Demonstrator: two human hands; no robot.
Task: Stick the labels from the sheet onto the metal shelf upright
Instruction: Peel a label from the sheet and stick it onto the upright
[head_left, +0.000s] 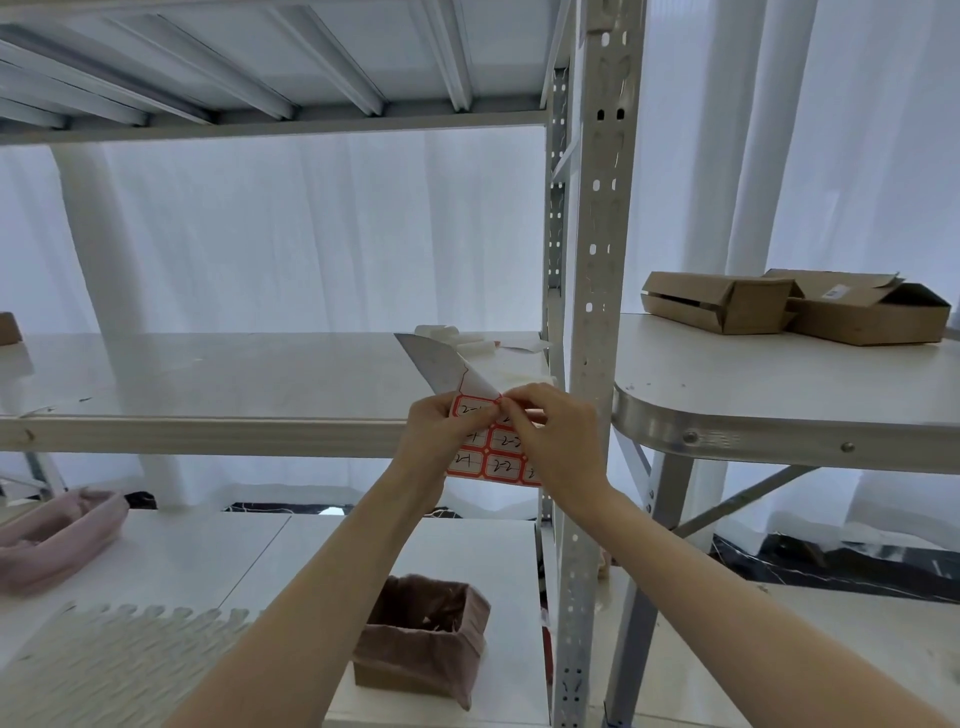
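Observation:
A sheet of red-bordered labels (501, 460) with handwritten numbers is held in front of the middle shelf, its top part folded back to show the grey backing. My left hand (439, 431) grips the sheet's left edge. My right hand (558, 441) pinches at a label near the sheet's top right corner. The perforated grey metal shelf upright (597, 291) stands just right of both hands, running from top to bottom of the view. I see no label on the upright.
A white middle shelf (208, 384) carries white paper rolls (447, 332). Below lie a bag-lined box (426, 639), a pink cloth (57, 535) and a foam mat (104, 660). To the right, a white table (779, 395) holds two cardboard boxes (800, 306).

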